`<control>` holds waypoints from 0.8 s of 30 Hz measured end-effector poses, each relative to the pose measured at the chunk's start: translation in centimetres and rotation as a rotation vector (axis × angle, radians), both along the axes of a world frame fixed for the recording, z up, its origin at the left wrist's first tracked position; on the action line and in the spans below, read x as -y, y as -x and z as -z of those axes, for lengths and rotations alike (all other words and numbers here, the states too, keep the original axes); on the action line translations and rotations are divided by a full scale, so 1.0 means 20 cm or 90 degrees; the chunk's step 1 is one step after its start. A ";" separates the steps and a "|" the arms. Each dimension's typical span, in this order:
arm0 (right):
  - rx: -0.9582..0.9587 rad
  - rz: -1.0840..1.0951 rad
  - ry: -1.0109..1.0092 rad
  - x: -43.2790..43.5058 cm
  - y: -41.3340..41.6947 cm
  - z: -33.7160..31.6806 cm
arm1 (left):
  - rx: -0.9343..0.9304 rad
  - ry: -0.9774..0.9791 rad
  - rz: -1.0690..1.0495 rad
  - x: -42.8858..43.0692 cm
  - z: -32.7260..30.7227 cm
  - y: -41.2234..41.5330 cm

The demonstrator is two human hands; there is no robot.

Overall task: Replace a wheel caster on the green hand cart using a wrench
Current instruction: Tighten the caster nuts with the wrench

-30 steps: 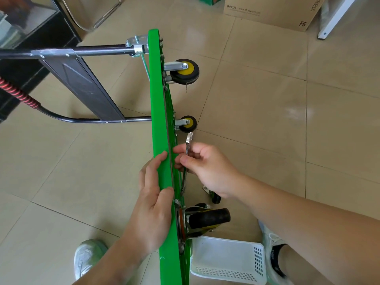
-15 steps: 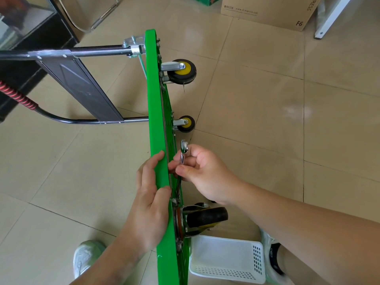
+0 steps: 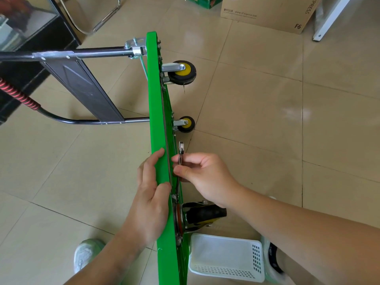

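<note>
Upward along the green steel deck (image 3: 159,124) I shifted the flat wrench (image 3: 180,153), right hand (image 3: 205,173) pinching it; left hand (image 3: 152,200) clasped the edge.

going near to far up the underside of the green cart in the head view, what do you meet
white basket → big black caster → right hand holding the wrench → small yellow-hub wheel → larger yellow-hub wheel → cardboard box

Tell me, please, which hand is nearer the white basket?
Right. The right hand holds the wrench above the white basket; the left hand grips the green deck across from it.
</note>
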State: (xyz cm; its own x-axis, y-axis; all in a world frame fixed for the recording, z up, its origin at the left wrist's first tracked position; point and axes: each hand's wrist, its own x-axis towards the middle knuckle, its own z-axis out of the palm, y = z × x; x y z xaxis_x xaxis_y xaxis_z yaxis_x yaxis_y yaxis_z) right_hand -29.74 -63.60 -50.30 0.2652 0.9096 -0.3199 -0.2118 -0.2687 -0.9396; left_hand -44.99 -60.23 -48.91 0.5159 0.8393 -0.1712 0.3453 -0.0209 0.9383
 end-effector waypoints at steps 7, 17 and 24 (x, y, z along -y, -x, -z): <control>0.064 -0.035 0.045 -0.07 -0.07 0.04 | -0.005 0.004 0.002 0.00 0.01 0.00; -0.026 -0.060 0.100 -0.16 -0.11 0.09 | -0.004 0.004 0.009 0.00 0.01 0.01; -0.003 -0.097 0.093 -0.14 -0.08 0.13 | -0.003 0.004 0.013 0.00 0.01 0.01</control>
